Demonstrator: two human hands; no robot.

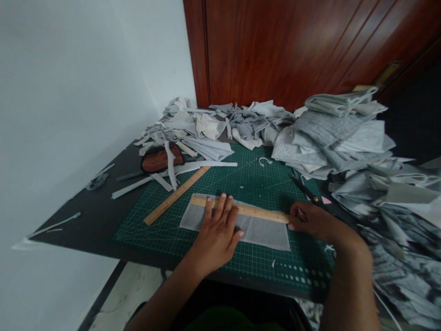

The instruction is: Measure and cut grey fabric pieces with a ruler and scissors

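A grey piece of cloth (262, 232) lies flat, with a wooden ruler (255, 212) across its upper part. My left hand (218, 230) presses down on both, fingers stretched out and slightly spread. At the ruler's right end is my right hand (310, 221), its fingers curled together and touching the ruler. Something small and pinkish shows between those fingers, too small to name. Black scissors (303, 186) lie just beyond the right hand, beside a pink triangular piece (325, 200). Under the cloth is a green cutting mat (158, 239).
A second wooden ruler (175, 196) lies slanted on the left. Cloth strips (138, 186) and a brown pouch-like item (160, 159) are behind it. Scraps (248, 120) heap along the back, and a tall pile of folded grey cloth (330, 133) stands at right, near a wooden door (275, 50).
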